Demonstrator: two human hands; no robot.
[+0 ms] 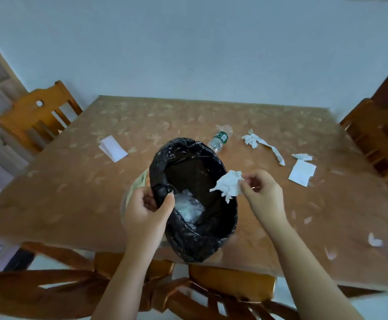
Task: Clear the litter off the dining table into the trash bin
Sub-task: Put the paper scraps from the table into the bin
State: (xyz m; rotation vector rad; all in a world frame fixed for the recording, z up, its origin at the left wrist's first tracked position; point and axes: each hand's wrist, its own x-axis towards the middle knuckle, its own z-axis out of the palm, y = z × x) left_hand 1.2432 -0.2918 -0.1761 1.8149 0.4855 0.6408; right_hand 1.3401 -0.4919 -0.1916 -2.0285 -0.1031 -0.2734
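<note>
The trash bin (195, 241), lined with a black bag, is held above the near edge of the dining table (72, 192). My left hand (145, 212) grips the bin's near-left rim. My right hand (261, 195) pinches a crumpled white tissue (229, 184) over the bin's right rim. Some pale crumpled litter lies at the bottom of the bin. On the table lie an empty plastic bottle (220, 140), a torn tissue strip (261, 144), a crumpled scrap (302, 156), a flat white paper (302, 173), a folded white paper (112, 148) and small white scraps (374, 241).
Wooden chairs stand at the left (38, 116), at the right (378, 137), and right in front of me (188, 287) under the table's near edge. A pale wall runs behind the table.
</note>
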